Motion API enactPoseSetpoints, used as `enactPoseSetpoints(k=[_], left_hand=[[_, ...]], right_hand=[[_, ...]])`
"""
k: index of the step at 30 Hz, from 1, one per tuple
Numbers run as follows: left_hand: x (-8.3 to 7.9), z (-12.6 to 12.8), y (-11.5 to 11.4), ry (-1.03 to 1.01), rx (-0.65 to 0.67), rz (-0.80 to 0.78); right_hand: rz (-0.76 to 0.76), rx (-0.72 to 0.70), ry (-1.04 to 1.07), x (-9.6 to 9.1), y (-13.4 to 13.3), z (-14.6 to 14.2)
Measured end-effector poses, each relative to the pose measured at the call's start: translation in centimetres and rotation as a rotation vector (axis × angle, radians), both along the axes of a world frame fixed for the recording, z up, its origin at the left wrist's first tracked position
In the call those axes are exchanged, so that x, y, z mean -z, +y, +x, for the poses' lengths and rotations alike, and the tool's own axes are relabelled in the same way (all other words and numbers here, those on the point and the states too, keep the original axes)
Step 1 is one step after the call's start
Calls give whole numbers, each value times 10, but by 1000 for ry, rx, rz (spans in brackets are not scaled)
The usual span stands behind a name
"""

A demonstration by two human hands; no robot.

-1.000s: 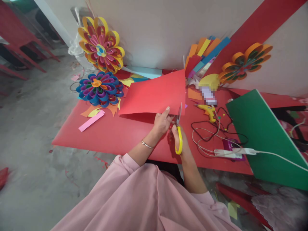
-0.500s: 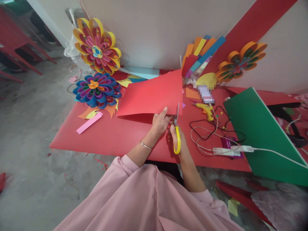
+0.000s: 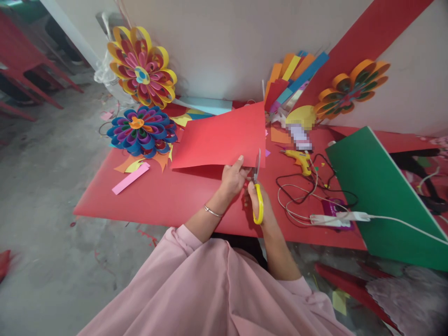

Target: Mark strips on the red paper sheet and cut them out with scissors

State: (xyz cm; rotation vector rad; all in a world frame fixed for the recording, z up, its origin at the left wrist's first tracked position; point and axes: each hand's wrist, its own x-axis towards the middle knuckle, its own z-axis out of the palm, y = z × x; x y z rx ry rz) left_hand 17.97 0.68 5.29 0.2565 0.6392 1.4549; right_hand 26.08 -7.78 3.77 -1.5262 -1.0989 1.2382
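My left hand [image 3: 233,178] pinches the near edge of a red paper sheet [image 3: 219,138] and holds it lifted over the red table [image 3: 157,196]. My right hand [image 3: 257,203] is closed round the yellow handles of a pair of scissors [image 3: 257,186]. The scissor blades point away from me and bite into the sheet's near edge close to its right side. A thin bracelet sits on my left wrist.
Two paper flowers, one yellow and red [image 3: 142,66] and one blue and purple [image 3: 140,130], stand at the back left. A yellow glue gun [image 3: 297,158], tangled cables, a white power strip [image 3: 338,218] and a green board [image 3: 381,196] lie to the right. A pink strip [image 3: 130,178] lies left.
The blades sit slightly further into the red sheet's edge than a second ago. Both hands keep their grip and stay almost in place.
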Motion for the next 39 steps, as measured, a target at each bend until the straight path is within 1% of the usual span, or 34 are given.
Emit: enactPoseSetpoints(k=[3, 5, 8, 9, 10, 12, 14, 15, 16, 17, 18, 19, 20, 21, 22, 23, 24, 27, 29, 30, 31, 32, 33, 34, 35, 36, 39], left_hand=[[-3, -1, 0, 6, -2, -13], [-1, -2, 2, -13, -4, -9], [6, -1, 5, -13, 6, -6], [10, 0, 6, 4, 23, -16], [14, 2, 6, 36, 71, -40], [22, 3, 5, 110, 219, -108], [27, -3, 1, 213, 471, -174], [28, -9, -3, 252, 593, -186], [28, -18, -8, 307, 749, -174], [26, -31, -12, 348, 828, -161], [23, -46, -17, 393, 870, -148], [19, -64, -21, 506, 909, -101], [13, -84, -23, 652, 890, -43], [7, -106, -24, 818, 781, 9], [1, -129, -23, 1007, 520, 31], [-5, -154, -19, 1089, 343, 15], [-11, -178, -14, 1140, 197, -4], [-22, -248, 8, 1262, -265, -87], [-22, -289, 22, 1297, -500, -150], [-19, -306, 27, 1310, -633, -186], [-15, -322, 32, 1336, -818, -231], [-10, -336, 37, 1343, -937, -272], [-4, -349, 41, 1299, -987, -320], [2, -360, 45, 1214, -992, -361], [7, -371, 49, 1169, -975, -382], [12, -380, 54, 1129, -956, -395], [22, -404, 69, 1041, -885, -385]], right_hand=[[-75, -2, 83, -3, -11, 4], [-151, -25, 127, -2, -29, 16], [-193, -64, 104, 4, -61, 43], [-178, -95, 99, 5, -70, 51], [-149, -137, 100, 5, -75, 59], [-40, -192, 89, -2, -75, 65], [111, -232, 24, -16, -56, 60], [180, -252, -39, -25, -41, 52], [238, -271, -119, -34, -22, 43], [281, -259, -219, -42, 0, 32], [311, -209, -318, -48, 23, 19], [328, -157, -410, -52, 46, 6], [332, -132, -514, -54, 68, -7], [322, -138, -629, -53, 87, -20], [278, -155, -724, -51, 104, -33], [229, -186, -812, -48, 117, -45], [200, -219, -896, -44, 126, -56], [184, -311, -1142, -39, 134, -82], [221, -303, -1242, -42, 134, -97], [254, -286, -1240, -45, 136, -106], [302, -281, -1199, -48, 141, -117], [361, -294, -1123, -50, 149, -129], [434, -352, -1029, -52, 160, -143], [490, -448, -941, -52, 172, -158], [514, -529, -887, -51, 185, -174], [531, -594, -875, -49, 198, -189], [596, -675, -944, -38, 225, -228]])
